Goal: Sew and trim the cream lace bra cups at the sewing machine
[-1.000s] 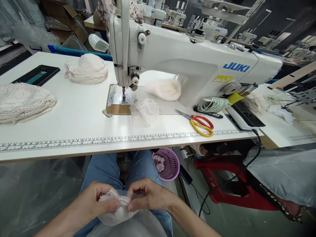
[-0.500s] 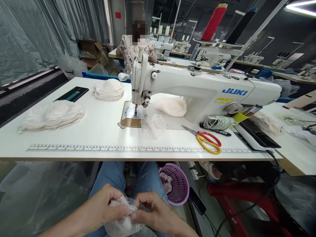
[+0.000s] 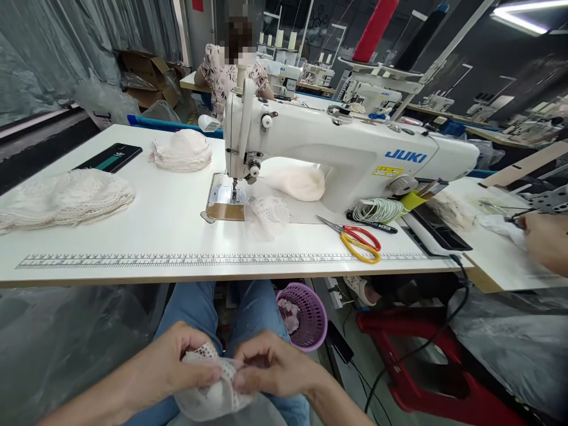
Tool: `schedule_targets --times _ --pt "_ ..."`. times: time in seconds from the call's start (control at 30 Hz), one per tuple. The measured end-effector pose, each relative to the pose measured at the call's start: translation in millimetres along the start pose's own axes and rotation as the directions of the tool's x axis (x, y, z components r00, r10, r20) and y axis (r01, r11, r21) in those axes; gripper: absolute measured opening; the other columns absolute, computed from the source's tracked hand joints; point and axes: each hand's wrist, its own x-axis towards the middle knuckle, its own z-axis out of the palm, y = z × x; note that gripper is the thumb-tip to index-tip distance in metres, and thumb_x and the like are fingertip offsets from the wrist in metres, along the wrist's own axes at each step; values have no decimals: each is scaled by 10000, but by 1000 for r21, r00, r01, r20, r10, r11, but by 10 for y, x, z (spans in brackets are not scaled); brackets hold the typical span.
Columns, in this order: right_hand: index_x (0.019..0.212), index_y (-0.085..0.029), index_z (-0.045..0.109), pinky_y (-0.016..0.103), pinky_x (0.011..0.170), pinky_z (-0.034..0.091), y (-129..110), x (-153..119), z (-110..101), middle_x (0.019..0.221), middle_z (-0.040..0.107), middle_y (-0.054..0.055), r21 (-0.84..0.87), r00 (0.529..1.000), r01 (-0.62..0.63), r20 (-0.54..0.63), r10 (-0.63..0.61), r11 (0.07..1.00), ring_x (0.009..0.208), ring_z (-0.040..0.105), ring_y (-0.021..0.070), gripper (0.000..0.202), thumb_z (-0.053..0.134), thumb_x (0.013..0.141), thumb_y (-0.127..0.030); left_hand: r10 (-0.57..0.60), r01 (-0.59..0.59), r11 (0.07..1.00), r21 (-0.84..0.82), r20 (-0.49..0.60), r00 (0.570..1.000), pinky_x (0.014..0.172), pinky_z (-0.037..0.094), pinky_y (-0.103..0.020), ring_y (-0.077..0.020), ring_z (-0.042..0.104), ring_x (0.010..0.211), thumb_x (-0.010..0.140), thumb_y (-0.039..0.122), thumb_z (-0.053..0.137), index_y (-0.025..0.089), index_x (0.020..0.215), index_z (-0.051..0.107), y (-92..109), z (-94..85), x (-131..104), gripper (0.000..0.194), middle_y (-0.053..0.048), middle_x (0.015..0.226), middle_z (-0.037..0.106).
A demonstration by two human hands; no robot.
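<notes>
Over my lap, below the table's front edge, a small white piece of lace-trimmed sheer fabric (image 3: 217, 390) is pinched between both hands. My left hand (image 3: 184, 361) grips its lace edge from the left, thumb on top. From the right, my right hand (image 3: 270, 367) closes thumb and fingers on the same piece; the two hands almost touch. On the table stands a white sewing machine (image 3: 346, 142), with another sheer lace piece (image 3: 267, 216) lying just right of its needle plate (image 3: 224, 198).
Stacks of white lace pieces (image 3: 66, 195) (image 3: 183, 151) and a phone (image 3: 109, 158) lie at left. Scissors (image 3: 355, 239) rest near the front edge by a coil of cord (image 3: 377, 210). A purple basket (image 3: 306, 316) stands beneath. A co-worker's hand (image 3: 548, 239) shows at far right.
The view has shifted, so the table sits a little further left and higher. Both hands keep hold of the lace fabric, with small finger shifts. A co-worker's hand has appeared at the right.
</notes>
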Motion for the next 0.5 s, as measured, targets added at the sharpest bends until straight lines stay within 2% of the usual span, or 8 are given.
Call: schedule_targets --times 0.07,0.1,0.13,0.17,0.23,0.33,0.4,0.5 --pt "876 -121 642 221 588 437 -60 -21 -34 730 578 21 -112 991 131 52 -126 985 615 522 100 441 599 827 -557 16 -9 996 -85 79 997 520 305 -212 -115 426 533 647 406 732 125 608 669 105 -31 -54 291 31 524 504" --pt "994 -135 634 250 644 467 -80 -14 -40 796 601 39 -242 972 227 4 -233 943 676 554 122 411 574 864 -521 18 -3 993 -118 127 992 529 333 -214 -121 453 538 632 409 755 126 622 693 168 -51 -72 291 22 528 531" --pt "1119 -164 594 279 705 482 -89 6 -38 875 610 54 -413 926 315 -63 -372 855 756 572 146 388 566 889 -475 15 7 990 -137 163 987 532 352 -214 -124 471 539 613 411 777 128 627 709 230 -75 -81 291 16 529 550" --pt "1222 -204 529 301 754 483 -88 37 -29 952 599 60 -587 845 369 -111 -523 721 830 570 161 388 568 904 -423 11 16 990 -142 182 983 528 360 -211 -122 479 534 590 408 798 132 618 714 287 -103 -79 290 15 525 560" --pt "1296 -277 424 304 786 479 -61 116 -2 1060 535 56 -804 668 401 -71 -741 438 915 538 168 415 574 913 -329 -8 31 992 -122 180 984 521 364 -202 -116 484 525 555 399 826 139 597 711 371 -166 -43 287 16 519 575" --pt "1159 -287 481 259 750 475 -24 225 28 1082 435 31 -874 517 442 62 -854 204 908 497 144 228 505 940 -229 -28 42 995 -89 154 988 529 380 -199 -112 496 525 538 380 837 143 587 704 420 -268 48 276 16 532 600" --pt "1044 -257 545 270 786 465 -35 272 28 1066 417 25 -895 469 431 114 -876 114 936 487 150 127 492 942 -203 -37 50 996 -79 151 988 533 391 -199 -114 505 527 530 366 843 144 588 703 423 -326 99 270 16 534 607" --pt "929 -237 595 273 752 460 -101 306 4 999 465 19 -908 420 414 129 -898 63 882 520 142 84 514 938 -220 -46 58 995 -76 149 988 526 394 -201 -111 494 512 525 357 844 143 589 702 430 -389 137 264 23 516 596"
